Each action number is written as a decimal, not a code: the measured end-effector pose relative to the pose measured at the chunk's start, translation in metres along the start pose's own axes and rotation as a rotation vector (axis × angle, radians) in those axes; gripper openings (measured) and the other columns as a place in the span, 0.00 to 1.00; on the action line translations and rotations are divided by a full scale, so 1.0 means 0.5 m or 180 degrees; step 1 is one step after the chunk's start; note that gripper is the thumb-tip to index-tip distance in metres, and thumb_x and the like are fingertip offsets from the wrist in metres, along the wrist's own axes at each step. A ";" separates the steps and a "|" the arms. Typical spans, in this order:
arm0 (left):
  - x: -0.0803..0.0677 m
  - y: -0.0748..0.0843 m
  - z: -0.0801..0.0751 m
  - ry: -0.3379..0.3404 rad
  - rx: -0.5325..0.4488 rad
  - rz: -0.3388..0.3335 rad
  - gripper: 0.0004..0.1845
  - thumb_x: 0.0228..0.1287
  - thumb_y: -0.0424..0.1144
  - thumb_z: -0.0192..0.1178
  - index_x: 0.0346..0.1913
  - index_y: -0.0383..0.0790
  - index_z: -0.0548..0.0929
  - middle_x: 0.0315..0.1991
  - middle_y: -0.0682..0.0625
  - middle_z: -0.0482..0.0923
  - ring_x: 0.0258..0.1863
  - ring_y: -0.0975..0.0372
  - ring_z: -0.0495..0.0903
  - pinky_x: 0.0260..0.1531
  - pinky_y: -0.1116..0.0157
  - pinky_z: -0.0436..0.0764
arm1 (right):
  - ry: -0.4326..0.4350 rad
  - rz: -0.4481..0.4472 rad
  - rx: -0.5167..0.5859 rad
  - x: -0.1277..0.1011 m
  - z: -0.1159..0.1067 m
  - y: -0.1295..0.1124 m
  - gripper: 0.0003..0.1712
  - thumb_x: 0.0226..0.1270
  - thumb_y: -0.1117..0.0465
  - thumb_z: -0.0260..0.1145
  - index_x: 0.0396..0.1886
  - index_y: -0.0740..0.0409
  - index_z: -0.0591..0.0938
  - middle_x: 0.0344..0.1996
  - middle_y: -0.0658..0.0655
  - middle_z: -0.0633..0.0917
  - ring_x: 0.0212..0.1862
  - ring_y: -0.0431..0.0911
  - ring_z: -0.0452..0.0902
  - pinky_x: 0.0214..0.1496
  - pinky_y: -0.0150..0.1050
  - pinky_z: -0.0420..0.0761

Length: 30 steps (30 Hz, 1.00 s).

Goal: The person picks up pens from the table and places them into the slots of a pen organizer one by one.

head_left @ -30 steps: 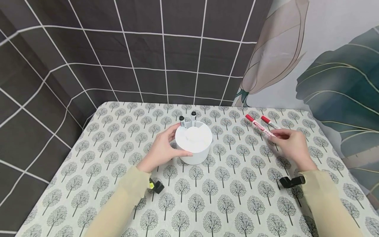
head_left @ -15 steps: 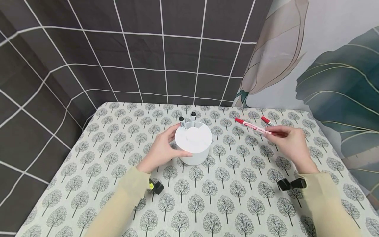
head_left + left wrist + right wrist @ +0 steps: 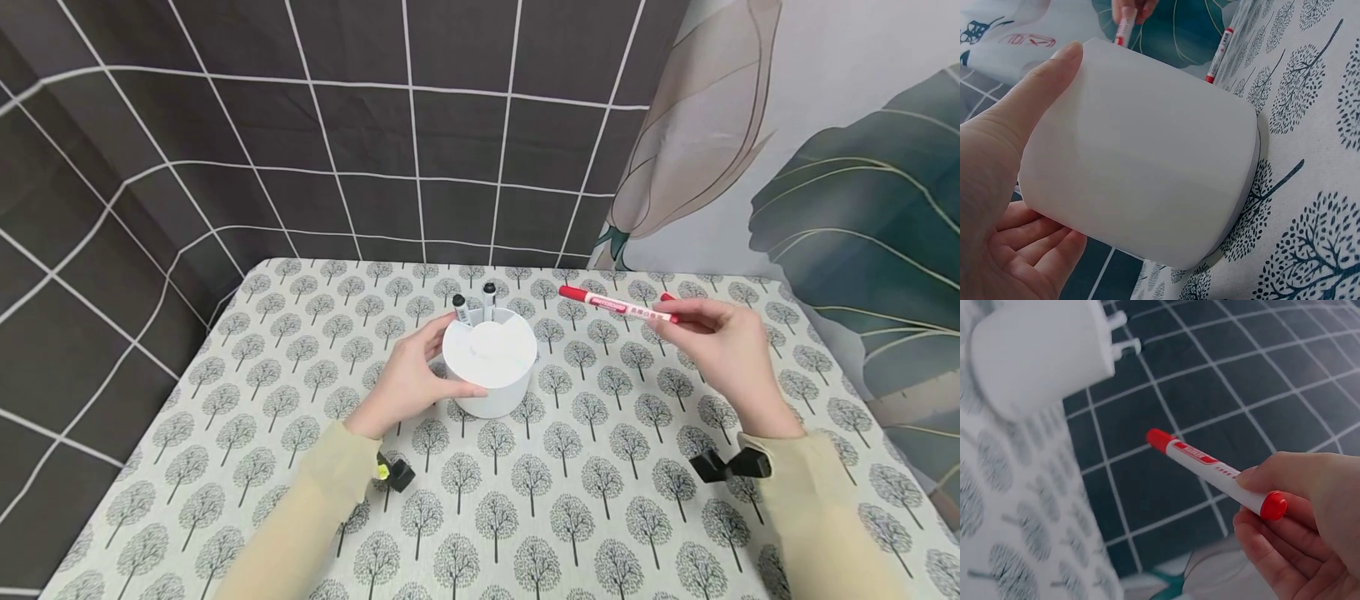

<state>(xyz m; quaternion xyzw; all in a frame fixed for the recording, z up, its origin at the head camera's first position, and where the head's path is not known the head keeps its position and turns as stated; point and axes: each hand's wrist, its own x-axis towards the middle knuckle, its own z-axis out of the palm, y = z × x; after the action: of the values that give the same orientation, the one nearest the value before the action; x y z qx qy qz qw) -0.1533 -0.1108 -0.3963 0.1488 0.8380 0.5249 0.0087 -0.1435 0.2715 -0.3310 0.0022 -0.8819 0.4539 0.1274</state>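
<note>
My left hand (image 3: 408, 375) holds a white round pen holder (image 3: 498, 398) on the table, thumb along the front and fingers round the far side. In the left wrist view the holder's smooth wall (image 3: 1147, 144) fills the middle. Two black-capped markers (image 3: 489, 304) stand in the compartment at its back. To the right, my right hand (image 3: 727, 358) pinches a red-capped white marker (image 3: 615, 307) by its tail end, above the cloth. Its red cap (image 3: 1159, 440) points left toward the holder. A second red marker (image 3: 1219, 56) lies on the table, mostly hidden behind the right hand in the head view.
A tree-patterned cloth (image 3: 570, 517) covers the table. Behind it hangs a dark curtain with white grid lines (image 3: 360, 125), and a leaf-printed one (image 3: 847, 200) is at the right. Black straps with small mounts (image 3: 727, 465) sit at both wrists.
The right hand has lifted the red-capped marker from the cloth and moved it left, turning it more level. The left hand and the pen holder have stayed in place.
</note>
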 end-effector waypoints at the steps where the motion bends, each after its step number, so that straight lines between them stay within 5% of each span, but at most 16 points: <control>1: 0.000 0.000 0.000 0.0006 -0.0001 0.0005 0.64 0.33 0.52 0.88 0.77 0.39 0.65 0.72 0.49 0.69 0.68 0.55 0.71 0.67 0.61 0.71 | 0.0005 -0.0037 0.0039 0.002 0.001 -0.008 0.19 0.63 0.54 0.78 0.48 0.60 0.88 0.37 0.41 0.89 0.36 0.36 0.86 0.37 0.24 0.83; 6: 0.000 0.003 0.000 -0.0012 -0.0025 -0.0004 0.64 0.33 0.54 0.87 0.77 0.40 0.65 0.71 0.51 0.69 0.68 0.56 0.71 0.67 0.60 0.71 | 0.0045 -0.0315 0.0475 0.011 0.002 -0.050 0.16 0.61 0.61 0.79 0.46 0.64 0.88 0.36 0.47 0.90 0.35 0.40 0.88 0.33 0.25 0.84; 12: 0.002 0.006 0.001 -0.0049 -0.0041 -0.0042 0.66 0.32 0.57 0.86 0.77 0.41 0.64 0.72 0.51 0.68 0.68 0.55 0.71 0.68 0.59 0.70 | 0.0071 -0.0677 0.1615 0.019 -0.009 -0.103 0.17 0.54 0.74 0.79 0.44 0.75 0.86 0.35 0.58 0.90 0.34 0.44 0.88 0.41 0.28 0.86; 18: 0.002 0.005 0.000 -0.0032 -0.0022 -0.0029 0.65 0.32 0.56 0.87 0.77 0.41 0.65 0.72 0.51 0.69 0.68 0.55 0.71 0.68 0.59 0.71 | 0.0097 -0.0871 0.2148 0.018 0.001 -0.149 0.21 0.53 0.78 0.78 0.48 0.77 0.84 0.37 0.63 0.89 0.37 0.48 0.87 0.44 0.32 0.87; 22: 0.001 0.005 -0.002 -0.0034 -0.0028 -0.0032 0.65 0.32 0.55 0.87 0.77 0.41 0.64 0.72 0.52 0.68 0.68 0.56 0.71 0.68 0.59 0.71 | 0.0044 -0.0953 0.2302 0.023 0.028 -0.163 0.22 0.53 0.79 0.77 0.50 0.76 0.84 0.40 0.64 0.89 0.39 0.49 0.86 0.46 0.34 0.87; 30: -0.001 0.004 -0.004 -0.0046 -0.0037 -0.0047 0.65 0.33 0.55 0.87 0.77 0.41 0.64 0.72 0.51 0.68 0.68 0.56 0.71 0.68 0.60 0.71 | -0.0403 -0.0951 0.1834 0.040 0.105 -0.155 0.19 0.58 0.75 0.76 0.50 0.65 0.87 0.43 0.62 0.88 0.45 0.49 0.85 0.51 0.38 0.86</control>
<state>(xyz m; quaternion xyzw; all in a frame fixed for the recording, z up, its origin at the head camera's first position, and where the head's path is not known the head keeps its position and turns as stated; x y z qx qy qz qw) -0.1527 -0.1118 -0.3937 0.1464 0.8359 0.5286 0.0196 -0.1655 0.1862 -0.2935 0.1957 -0.7133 0.6600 0.1316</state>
